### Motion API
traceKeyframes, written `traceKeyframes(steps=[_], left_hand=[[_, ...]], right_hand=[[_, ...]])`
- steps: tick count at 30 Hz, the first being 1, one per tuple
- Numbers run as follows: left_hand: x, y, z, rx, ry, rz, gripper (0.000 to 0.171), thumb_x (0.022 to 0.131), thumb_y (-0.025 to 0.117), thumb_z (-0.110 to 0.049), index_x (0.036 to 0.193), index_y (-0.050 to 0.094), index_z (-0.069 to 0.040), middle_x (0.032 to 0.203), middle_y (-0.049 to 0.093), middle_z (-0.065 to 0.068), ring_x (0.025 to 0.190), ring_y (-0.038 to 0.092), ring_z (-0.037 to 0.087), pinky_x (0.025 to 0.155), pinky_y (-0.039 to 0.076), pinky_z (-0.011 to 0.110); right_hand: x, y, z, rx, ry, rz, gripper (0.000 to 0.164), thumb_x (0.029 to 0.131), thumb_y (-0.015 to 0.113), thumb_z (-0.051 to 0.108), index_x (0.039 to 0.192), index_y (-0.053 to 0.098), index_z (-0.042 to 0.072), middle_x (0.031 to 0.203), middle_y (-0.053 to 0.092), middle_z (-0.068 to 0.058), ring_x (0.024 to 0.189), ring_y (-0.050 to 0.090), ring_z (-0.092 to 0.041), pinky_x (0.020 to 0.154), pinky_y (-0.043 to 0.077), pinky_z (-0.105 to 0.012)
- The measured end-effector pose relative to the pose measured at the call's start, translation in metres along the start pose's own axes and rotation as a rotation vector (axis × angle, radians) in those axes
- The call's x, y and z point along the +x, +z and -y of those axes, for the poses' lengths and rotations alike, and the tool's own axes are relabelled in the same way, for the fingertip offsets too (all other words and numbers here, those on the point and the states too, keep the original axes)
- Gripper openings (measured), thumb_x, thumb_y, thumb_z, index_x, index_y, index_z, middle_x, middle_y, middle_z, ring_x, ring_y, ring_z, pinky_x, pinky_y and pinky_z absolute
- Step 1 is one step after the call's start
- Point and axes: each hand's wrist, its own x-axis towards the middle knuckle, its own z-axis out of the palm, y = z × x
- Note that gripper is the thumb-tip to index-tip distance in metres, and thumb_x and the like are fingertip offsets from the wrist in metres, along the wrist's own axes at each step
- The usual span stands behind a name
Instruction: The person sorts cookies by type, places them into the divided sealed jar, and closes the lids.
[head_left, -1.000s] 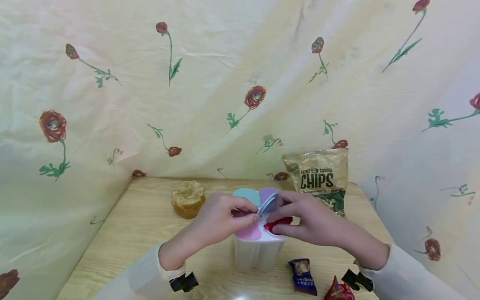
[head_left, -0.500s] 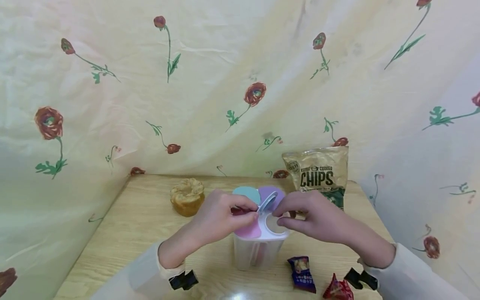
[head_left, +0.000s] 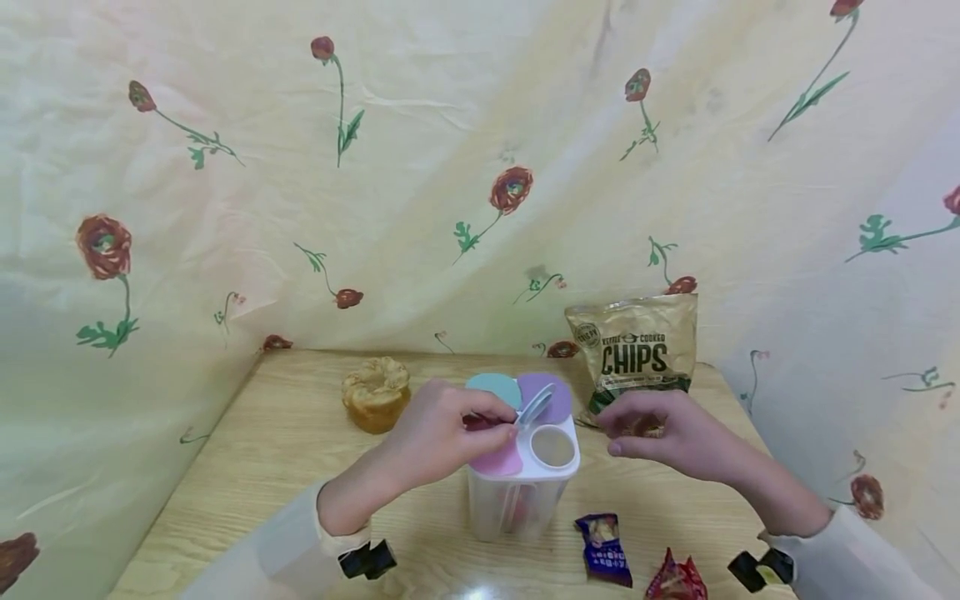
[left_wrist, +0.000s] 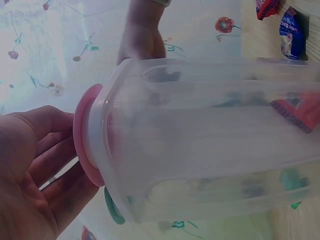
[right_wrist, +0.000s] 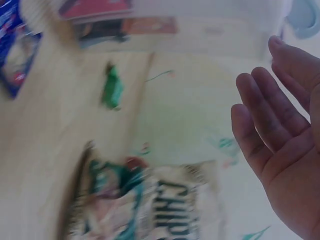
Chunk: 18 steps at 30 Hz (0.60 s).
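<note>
A clear plastic storage box [head_left: 486, 504] with a white top and several coloured flap lids stands on the table. My left hand [head_left: 438, 429] pinches its raised grey-blue flap lid [head_left: 537, 404] between thumb and forefinger, beside the pink lid [head_left: 501, 461]. The round opening [head_left: 552, 447] at the front right of the top is uncovered. Through the wall, the left wrist view shows a red snack packet [left_wrist: 304, 111] lying low inside. My right hand [head_left: 671, 429] hovers right of the box, fingers loosely bent and holding nothing, in front of the chips bag [head_left: 637, 346].
On the wooden table [head_left: 300, 467], a round bread [head_left: 377, 394] sits at the back left. A blue snack packet [head_left: 604, 550] and another red packet [head_left: 677, 577] lie at the front right. The right wrist view shows a small green wrapped item [right_wrist: 113, 87] near the bag.
My right hand has let the red packet go into the round opening, then drawn back to the right. The left hand still pinches the raised lid.
</note>
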Motion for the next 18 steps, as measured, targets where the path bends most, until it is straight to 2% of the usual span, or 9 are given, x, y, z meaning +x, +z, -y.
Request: traceKeyframes(steps=[11,18], left_hand=[[-0.001,0.000,-0.003,-0.004,-0.026,0.009,0.008,0.086,0.079,-0.015,0.093,0.083,-0.015,0.086,0.078,-0.008,0.074,0.064,-0.005,0.069,0.057,0.018],[-0.001,0.001,-0.004,0.013,-0.033,0.013,0.008,0.087,0.079,-0.016,0.093,0.083,-0.016,0.087,0.078,-0.009,0.074,0.063,-0.005,0.069,0.057,0.020]], right_hand=[[-0.033,0.030,-0.055,0.121,0.146,0.128,0.027,0.094,0.075,0.017,0.120,0.071,0.016,0.111,0.073,0.002,0.098,0.070,-0.020,0.074,0.058,-0.029],[-0.049,0.044,-0.079,0.228,0.262,0.219,0.032,0.095,0.074,0.019,0.123,0.069,0.003,0.114,0.071,-0.018,0.101,0.069,-0.023,0.075,0.057,-0.029]])
